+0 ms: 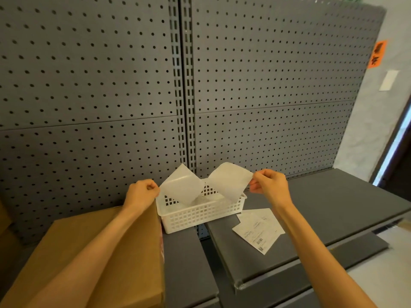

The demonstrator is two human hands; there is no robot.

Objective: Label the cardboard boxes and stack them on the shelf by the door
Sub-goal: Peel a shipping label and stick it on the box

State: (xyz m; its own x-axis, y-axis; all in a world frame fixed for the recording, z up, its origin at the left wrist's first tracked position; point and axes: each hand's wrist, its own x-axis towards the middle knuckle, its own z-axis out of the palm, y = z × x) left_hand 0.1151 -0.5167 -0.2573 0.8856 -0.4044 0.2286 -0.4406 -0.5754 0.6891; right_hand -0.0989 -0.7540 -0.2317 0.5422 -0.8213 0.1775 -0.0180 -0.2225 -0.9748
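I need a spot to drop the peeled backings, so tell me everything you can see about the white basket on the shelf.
The white basket is a shallow rectangular tray, plastic by its look, with walls pierced by a grid of small square holes and a solid rim. It stands upright on the dark grey shelf, close to the pegboard back panel. A cardboard box stands against its left side and loose printed labels lie just right of it. What it holds is mostly hidden by the sheets held above it.
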